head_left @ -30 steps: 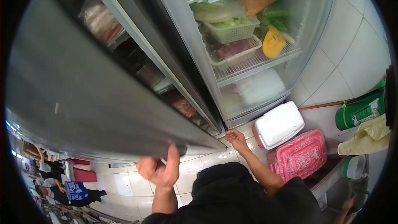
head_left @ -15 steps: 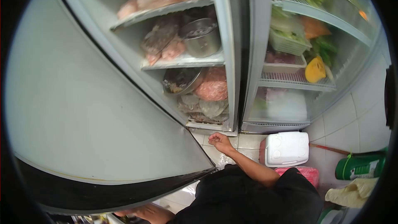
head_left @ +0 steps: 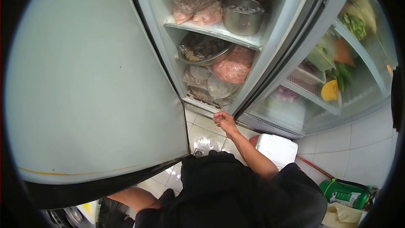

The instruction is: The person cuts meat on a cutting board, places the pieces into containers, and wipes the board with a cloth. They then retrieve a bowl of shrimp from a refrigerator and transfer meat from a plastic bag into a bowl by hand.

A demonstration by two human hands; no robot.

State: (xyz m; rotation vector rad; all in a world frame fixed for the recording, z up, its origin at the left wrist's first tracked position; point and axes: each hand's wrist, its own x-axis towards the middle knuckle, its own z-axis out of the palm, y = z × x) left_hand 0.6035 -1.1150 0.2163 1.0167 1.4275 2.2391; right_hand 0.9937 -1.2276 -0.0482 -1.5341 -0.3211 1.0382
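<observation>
My right hand (head_left: 224,120) is held in front of the lower edge of an open upright freezer (head_left: 236,33), fingers curled in, with nothing visible in them. My left forearm (head_left: 136,198) reaches behind the lower edge of the wide-open freezer door (head_left: 97,88), which hides the left hand's fingers. On the freezer shelves lie bagged pale pink meat (head_left: 198,6), a metal pot (head_left: 244,16) and a metal bowl (head_left: 204,50) with dark contents under film. Below sit a large bag of pink meat (head_left: 233,65) and several clear frosted bags (head_left: 219,85).
A glass-fronted fridge (head_left: 354,46) with vegetables and a yellow piece of produce (head_left: 330,90) stands at right. Near my right elbow is a white-lidded cooler (head_left: 276,148). A green container (head_left: 346,194) and a pale cloth (head_left: 344,215) lie lower right. The tiled floor (head_left: 206,139) looks wet.
The view has turned, so the freezer and fridge appear tilted and shifted, with the lower shelves nearer the middle. My right hand stays curled near the freezer's lower edge.
</observation>
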